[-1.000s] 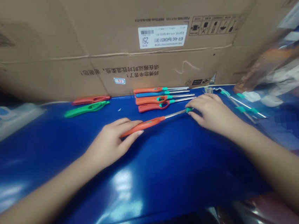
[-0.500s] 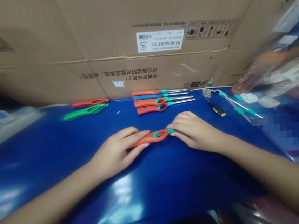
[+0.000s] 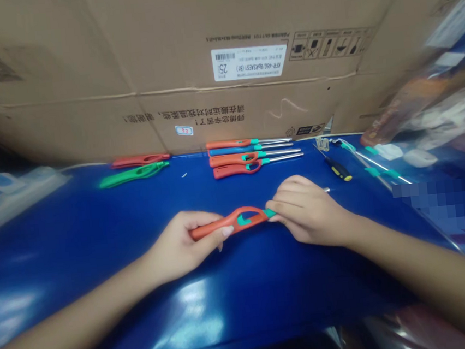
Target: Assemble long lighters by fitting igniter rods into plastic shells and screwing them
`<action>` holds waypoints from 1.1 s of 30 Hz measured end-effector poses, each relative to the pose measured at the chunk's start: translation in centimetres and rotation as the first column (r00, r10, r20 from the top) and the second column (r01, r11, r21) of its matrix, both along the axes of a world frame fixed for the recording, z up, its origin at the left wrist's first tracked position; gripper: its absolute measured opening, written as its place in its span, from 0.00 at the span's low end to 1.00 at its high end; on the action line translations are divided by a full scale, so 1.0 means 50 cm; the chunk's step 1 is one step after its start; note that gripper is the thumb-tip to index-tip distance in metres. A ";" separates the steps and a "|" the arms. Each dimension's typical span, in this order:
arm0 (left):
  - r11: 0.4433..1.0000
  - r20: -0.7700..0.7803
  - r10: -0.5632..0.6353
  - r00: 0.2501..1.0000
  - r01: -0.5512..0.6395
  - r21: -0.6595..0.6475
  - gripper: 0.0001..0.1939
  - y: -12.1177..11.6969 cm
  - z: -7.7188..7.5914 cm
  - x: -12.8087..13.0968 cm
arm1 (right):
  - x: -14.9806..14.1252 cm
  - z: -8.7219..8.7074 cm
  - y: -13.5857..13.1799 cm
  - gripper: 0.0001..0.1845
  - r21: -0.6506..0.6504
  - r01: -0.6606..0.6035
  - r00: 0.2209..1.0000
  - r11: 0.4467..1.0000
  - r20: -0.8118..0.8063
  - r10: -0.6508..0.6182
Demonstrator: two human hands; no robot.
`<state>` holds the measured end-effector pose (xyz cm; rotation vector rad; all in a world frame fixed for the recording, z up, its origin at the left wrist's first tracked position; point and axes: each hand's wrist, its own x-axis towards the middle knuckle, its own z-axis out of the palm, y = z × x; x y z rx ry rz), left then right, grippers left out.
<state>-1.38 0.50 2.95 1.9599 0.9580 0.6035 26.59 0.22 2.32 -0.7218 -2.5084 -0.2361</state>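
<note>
An orange-red gas lighter [image 3: 237,220] with a green trigger is held level above the blue table [image 3: 244,294]. My left hand [image 3: 189,241] is closed around its handle, thumb along the near side. At the green collar, my right hand [image 3: 307,208] is closed over the front end; most of the metal tube is hidden in the fist, and its tip shows past the knuckles. Beyond the hands lies a row of several finished-looking lighters [image 3: 239,158] with metal tubes pointing right. To their left are a red handle [image 3: 138,160] and a green handle [image 3: 134,174] without tubes.
A large cardboard box [image 3: 87,122] stands along the table's back edge. At the right lie a black and yellow screwdriver [image 3: 339,169], metal tubes with green collars [image 3: 374,172] and plastic bags [image 3: 453,120]. A pale tray [image 3: 16,192] sits at the left.
Both hands have shifted slightly toward me with the lighter. It has been turned so that its trigger opening shows more, and the tube's tip has come into view past my right hand.
</note>
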 end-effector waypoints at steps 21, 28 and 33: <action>0.858 -0.257 -0.002 0.966 0.134 0.496 0.22 0.028 -0.045 -0.004 | 0.012 -0.001 0.016 0.04 -0.332 0.249 0.968 0.910 0.047 -0.248; 0.854 -0.155 0.090 0.984 0.004 0.521 0.18 0.049 -0.054 -0.020 | 0.037 -0.011 0.046 0.04 -0.494 0.223 0.958 0.840 -0.046 -0.282; 0.873 -0.132 0.082 0.988 -0.007 0.488 0.16 0.054 -0.064 -0.019 | 0.044 -0.012 0.053 0.03 -0.526 0.258 0.957 0.811 0.023 -0.290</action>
